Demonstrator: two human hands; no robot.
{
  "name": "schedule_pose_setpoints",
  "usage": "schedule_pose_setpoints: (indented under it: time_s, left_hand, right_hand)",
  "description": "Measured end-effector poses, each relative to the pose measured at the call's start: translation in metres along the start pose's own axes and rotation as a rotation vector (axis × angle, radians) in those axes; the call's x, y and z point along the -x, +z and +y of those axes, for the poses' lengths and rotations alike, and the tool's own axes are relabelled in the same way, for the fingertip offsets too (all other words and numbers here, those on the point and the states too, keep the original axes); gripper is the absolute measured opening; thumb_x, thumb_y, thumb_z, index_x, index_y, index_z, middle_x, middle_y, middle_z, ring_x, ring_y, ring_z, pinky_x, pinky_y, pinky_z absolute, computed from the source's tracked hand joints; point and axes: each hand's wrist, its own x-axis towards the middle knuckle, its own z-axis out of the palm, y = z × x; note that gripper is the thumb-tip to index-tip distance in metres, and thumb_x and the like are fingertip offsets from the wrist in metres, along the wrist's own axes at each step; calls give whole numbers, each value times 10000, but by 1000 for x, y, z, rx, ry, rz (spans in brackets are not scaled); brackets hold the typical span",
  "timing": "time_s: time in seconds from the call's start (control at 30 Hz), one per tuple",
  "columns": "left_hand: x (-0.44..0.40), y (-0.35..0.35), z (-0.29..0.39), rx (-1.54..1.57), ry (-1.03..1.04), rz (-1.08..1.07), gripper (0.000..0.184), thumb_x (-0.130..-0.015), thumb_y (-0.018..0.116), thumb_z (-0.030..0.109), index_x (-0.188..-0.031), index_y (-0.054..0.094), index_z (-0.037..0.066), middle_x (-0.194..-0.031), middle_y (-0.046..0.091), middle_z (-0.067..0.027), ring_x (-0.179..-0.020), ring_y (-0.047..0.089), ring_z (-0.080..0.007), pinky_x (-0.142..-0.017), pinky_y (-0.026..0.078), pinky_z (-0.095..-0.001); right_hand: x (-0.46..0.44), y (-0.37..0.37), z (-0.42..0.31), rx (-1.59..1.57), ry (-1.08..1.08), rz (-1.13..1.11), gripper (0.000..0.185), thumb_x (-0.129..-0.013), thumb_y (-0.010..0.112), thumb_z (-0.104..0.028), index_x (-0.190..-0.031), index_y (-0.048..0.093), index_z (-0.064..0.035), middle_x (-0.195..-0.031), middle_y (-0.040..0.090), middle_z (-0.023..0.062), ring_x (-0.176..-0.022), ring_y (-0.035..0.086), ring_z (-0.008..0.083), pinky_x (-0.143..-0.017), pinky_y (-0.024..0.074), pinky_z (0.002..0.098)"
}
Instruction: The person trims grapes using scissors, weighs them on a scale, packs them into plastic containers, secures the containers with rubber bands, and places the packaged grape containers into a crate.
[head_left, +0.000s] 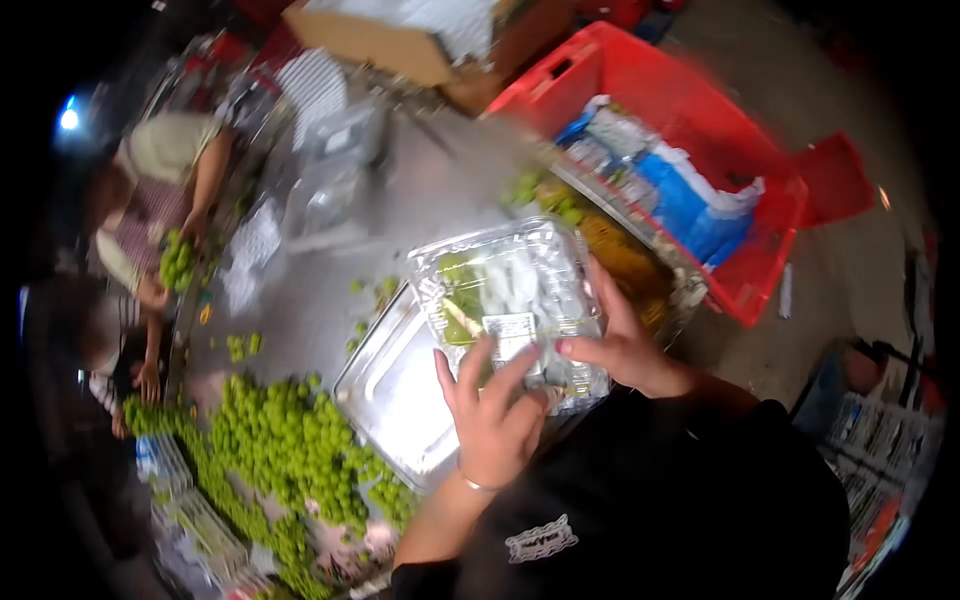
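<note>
1. Two hands are occupied: a clear box point(520, 290) is gripped at its edge by the right hand point(630, 350); the left hand point(495, 415) is spread loosely by its label point(511, 332).
2. Label-smoothing is seemingly underway; steady support is called for.
3. The box is held beside a metal tray point(395, 385).

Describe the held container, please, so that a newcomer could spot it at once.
On the metal table, find the tray beside the heaped green grapes. Overlapping the tray in view is the clear container. Unlike the clear boxes farther up, it has the right hand and left hand on it.
</note>
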Motion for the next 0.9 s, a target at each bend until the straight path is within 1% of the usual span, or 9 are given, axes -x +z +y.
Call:
schedule_pose_setpoints:
  time_s: [0.1,0.17,0.27,0.4,0.57,0.7,0.73,0.8,0.9]
  left_hand:
    - [-26,38,-3,179,117,25,214,-641,681,105,-826,593,43,-977,559,-104,-918,504,-368,-889,328,-458]
    - [-45,65,-15,399,-496,-197,178,-667,585,15,-840,591,54,-961,568,-90,-890,525,-260,-865,342,-430]
    - [-74,114,-34,37,-160,-276,365,-697,504,-55,-1058,511,1,-1203,420,-207,-1075,426,-375,-916,344,-415]
    - [-92,103,-33,164,-355,-288,434,-724,559,-21,-1148,474,24,-1300,312,-222,-1173,351,-368,-963,317,-381]
    - [-63,55,-67,128,-690,-229,310,-727,533,-11,-1035,566,19,-1119,526,-169,-1049,496,-313,-896,377,-345]
    - [-44,35,-71,-34,-744,-131,239,-726,493,-12,-953,565,-27,-1046,554,-179,-999,514,-312,-860,392,-363]
    - [-31,34,-88,-53,-738,-204,384,-787,562,179,-1096,498,-40,-980,568,-183,-943,531,-277,-894,359,-359]
    - [-18,29,-87,-96,-799,-145,205,-797,480,-26,-978,574,-9,-1054,554,-180,-990,521,-302,-867,389,-387]
    - [-8,25,-97,-122,-757,-68,217,-790,510,0,-1002,555,-18,-1022,562,-174,-974,519,-313,-865,386,-394]
  right_hand:
    - [-12,-72,-17,-253,225,390,604,-679,585,-121,-1218,351,16,-1138,486,127,-1053,472,234,-926,363,350]
    - [-25,-150,-4,-483,304,495,489,-738,541,-199,-1172,414,-13,-1128,508,127,-1011,513,255,-896,397,369]
    - [-65,-252,45,-656,136,714,426,-780,519,-231,-1157,441,-47,-1150,509,117,-1017,517,267,-863,424,384]
    - [-110,-330,106,-727,146,849,431,-774,533,-227,-1160,440,-56,-1123,523,102,-1001,522,267,-849,430,389]
    - [-148,-414,190,-199,139,1173,463,-756,582,-203,-1167,442,-42,-1090,533,114,-969,527,256,-844,415,381]
    - [-169,-494,262,39,309,1065,461,-787,571,-183,-1190,427,-12,-1072,536,128,-934,523,228,-802,413,328]
    - [-164,-490,261,43,321,1073,461,-787,571,-183,-1190,427,-12,-1072,536,128,-934,523,228,-802,413,328]
    - [-153,-485,258,-65,292,1026,447,-797,568,-193,-1181,434,-6,-1054,541,121,-897,528,211,-784,414,316]
    - [-157,-473,268,183,204,1190,449,-787,589,-185,-1170,436,-6,-1040,542,120,-892,520,193,-769,417,310]
